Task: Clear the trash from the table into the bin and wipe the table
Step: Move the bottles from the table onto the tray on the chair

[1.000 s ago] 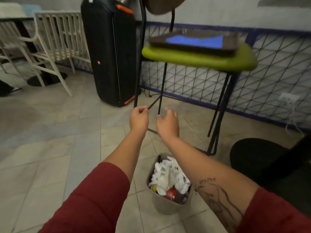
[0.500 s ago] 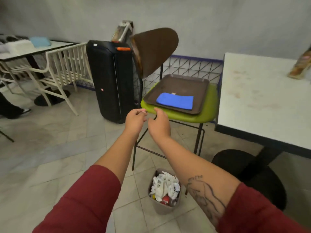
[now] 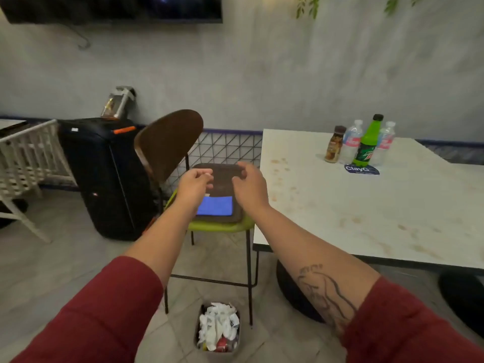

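Observation:
My left hand [image 3: 192, 186] and my right hand [image 3: 248, 183] hover side by side, fingers loosely curled, holding nothing. They hang just above a brown tray [image 3: 222, 174] that carries a folded blue cloth [image 3: 216, 205] and lies on the green seat of a chair [image 3: 220, 227]. On the floor below, near my forearms, a small grey bin [image 3: 197, 334] is packed with crumpled white paper and a red item. To the right stands the white table [image 3: 366, 218], marked with brownish stains.
At the table's far side stand a green soda bottle [image 3: 368, 142], a brown bottle [image 3: 334, 145] and two water bottles [image 3: 352, 139], by a blue sticker [image 3: 362, 169]. A tall black speaker [image 3: 104, 176] and a white chair [image 3: 23, 158] stand left.
The view has tilted up from the bin. Both hands rose from above the bin to over the tray, and the table with its bottles came into sight.

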The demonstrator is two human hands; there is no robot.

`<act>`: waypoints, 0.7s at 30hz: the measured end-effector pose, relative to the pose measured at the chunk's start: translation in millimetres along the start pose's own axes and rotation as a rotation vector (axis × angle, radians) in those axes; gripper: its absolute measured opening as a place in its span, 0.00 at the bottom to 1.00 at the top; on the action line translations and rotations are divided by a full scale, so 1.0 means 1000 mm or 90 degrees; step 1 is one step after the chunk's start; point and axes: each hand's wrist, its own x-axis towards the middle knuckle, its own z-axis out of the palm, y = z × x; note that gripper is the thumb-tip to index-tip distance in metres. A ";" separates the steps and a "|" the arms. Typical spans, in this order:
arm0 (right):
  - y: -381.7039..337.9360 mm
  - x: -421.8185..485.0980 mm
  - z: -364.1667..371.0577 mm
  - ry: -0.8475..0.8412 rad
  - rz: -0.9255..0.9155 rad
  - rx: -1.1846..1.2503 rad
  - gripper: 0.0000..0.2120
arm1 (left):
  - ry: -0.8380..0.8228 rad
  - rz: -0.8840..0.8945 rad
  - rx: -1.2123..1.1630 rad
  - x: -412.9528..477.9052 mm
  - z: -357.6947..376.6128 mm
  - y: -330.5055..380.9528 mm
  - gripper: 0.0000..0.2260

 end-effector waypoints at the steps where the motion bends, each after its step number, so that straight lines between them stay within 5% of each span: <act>1: 0.002 0.004 -0.012 0.020 0.000 0.005 0.20 | -0.015 0.009 0.001 0.000 0.010 0.006 0.09; 21: 0.130 0.177 -0.206 0.209 0.053 -0.039 0.19 | -0.190 0.065 -0.004 0.095 0.276 0.061 0.08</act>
